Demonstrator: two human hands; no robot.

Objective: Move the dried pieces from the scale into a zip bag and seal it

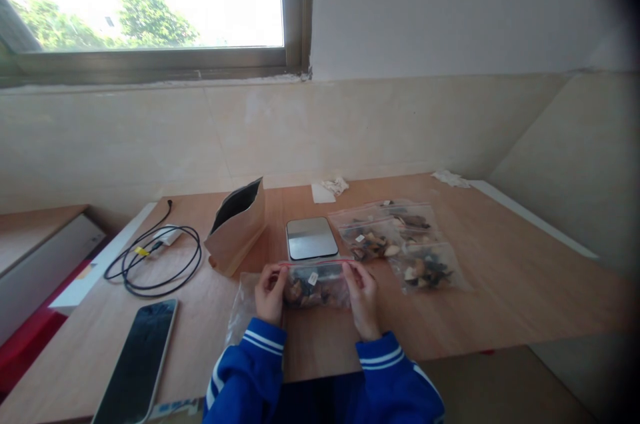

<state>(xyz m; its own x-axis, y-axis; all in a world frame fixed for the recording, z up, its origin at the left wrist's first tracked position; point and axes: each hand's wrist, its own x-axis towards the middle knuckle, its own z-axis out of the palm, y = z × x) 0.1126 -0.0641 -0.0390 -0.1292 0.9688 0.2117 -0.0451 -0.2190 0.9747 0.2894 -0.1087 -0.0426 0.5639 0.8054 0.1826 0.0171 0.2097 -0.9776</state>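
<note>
A clear zip bag (315,285) with a red seal strip holds dark and pale dried pieces and a small white packet. My left hand (271,293) pinches the bag's top left corner, and my right hand (364,297) pinches its top right corner. The bag is held upright just above the wooden table (500,291), in front of a small scale (311,238) with a shiny plate. Both sleeves are blue with white stripes.
Three filled zip bags (400,241) lie right of the scale. An open brown paper pouch (237,225) stands left of it. A coiled black cable (155,257) and a phone (137,361) lie at the left. Empty clear bags (241,307) sit under my left wrist. Crumpled tissue (330,188) rests near the wall.
</note>
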